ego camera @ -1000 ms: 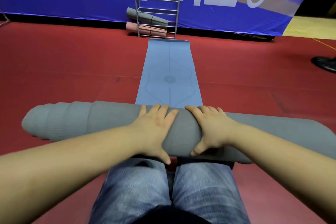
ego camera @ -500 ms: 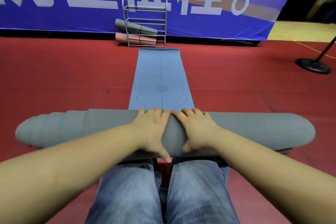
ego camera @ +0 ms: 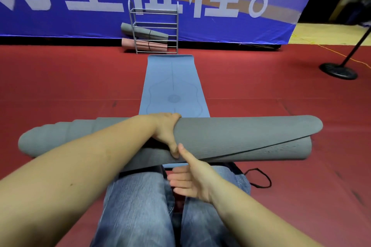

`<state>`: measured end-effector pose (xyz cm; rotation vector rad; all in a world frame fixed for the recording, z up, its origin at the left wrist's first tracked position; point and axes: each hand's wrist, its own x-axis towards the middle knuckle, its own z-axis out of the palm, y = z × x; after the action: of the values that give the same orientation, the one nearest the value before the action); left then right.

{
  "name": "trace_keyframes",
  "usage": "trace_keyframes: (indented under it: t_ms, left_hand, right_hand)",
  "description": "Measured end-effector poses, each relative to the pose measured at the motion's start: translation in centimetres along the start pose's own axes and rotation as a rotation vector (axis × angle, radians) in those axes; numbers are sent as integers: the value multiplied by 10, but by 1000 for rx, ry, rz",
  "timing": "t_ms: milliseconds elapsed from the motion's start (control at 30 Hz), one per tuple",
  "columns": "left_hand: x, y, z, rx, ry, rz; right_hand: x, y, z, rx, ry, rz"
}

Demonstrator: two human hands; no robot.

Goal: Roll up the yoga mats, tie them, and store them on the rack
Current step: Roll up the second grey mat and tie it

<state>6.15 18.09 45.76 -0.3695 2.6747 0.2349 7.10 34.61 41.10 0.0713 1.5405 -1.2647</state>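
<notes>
The right hand (ego camera: 192, 183) has come off the top of the rolled grey mat (ego camera: 241, 138) since half a second ago and now sits below the roll, over the person's knees, with fingers straight and loosely spread, pointing left, and the thumb raised so that its tip touches the roll's near face. It holds nothing. The left hand (ego camera: 167, 130) has stayed on the roll; its fingers curl over the top while its thumb reaches down the near side, so it grips the mat near the middle. The roll lies crosswise over the jeans-clad knees (ego camera: 140, 196); its right end has loosened, the outer layer standing apart from the inner coil, and its left end shows stepped layers. Beyond the roll a blue mat (ego camera: 172, 84) lies flat on the red floor (ego camera: 70, 86), running away toward the metal rack (ego camera: 154, 26). On the rack rest a rolled grey mat (ego camera: 144, 31) above a rolled pink mat (ego camera: 143, 44). A black strap (ego camera: 259, 177) lies on the floor just right of the knees. A black stand base (ego camera: 338, 71) sits well off to the right, and a blue banner (ego camera: 60, 16) hangs behind the rack.
</notes>
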Motion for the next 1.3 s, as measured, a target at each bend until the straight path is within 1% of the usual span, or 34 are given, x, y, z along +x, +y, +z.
trace_keyframes:
  t_ms: [33, 67, 133, 200, 300, 367, 467, 567, 733, 833, 967, 1033, 1100, 1200, 1300]
  left_hand:
    - [1, -1, -1, -15, -5, 5]
    - [2, -2, -1, -26, -9, 8]
    - [1, -3, -2, -40, -5, 13]
    - [1, -4, -2, -44, 1, 17]
    - [0, -5, -2, -44, 8, 24]
    - [-3, -8, -6, -65, 38, 24]
    - [-9, -14, -21, -151, 145, 31]
    - [-16, -19, -48, -255, 302, 62]
    - [-24, -16, -103, -413, 522, 111]
    - [-24, -9, -124, -497, 614, 159]
    - [-8, 0, -137, -573, 623, 170]
    - [3, 8, -142, -596, 580, 188]
    - [16, 16, -148, -634, 496, 201]
    - [40, 34, -155, -834, 398, 238]
    - [68, 58, -147, -1033, 318, 248]
  right_hand:
    - [7, 1, -1, 110, -57, 66]
    - [16, 1, 0, 235, -84, 69]
    - [29, 2, 5, 483, -82, 1]
    - [38, 3, 11, 663, -67, -65]
    - [40, 4, 14, 793, -61, -144]
    - [38, -1, 14, 802, -59, -190]
    - [36, -22, 11, 727, -73, -273]
    - [29, -63, 7, 597, -45, -382]
    - [4, -138, -3, 351, 87, -629]
    - [-7, -172, -11, 235, 167, -741]
    - [-11, -198, -29, 71, 296, -853]
    - [-5, -206, -43, 34, 351, -902]
    - [2, -209, -59, -17, 405, -941]
    - [15, -207, -91, -135, 450, -987]
    - [30, -197, -120, -229, 501, -957]
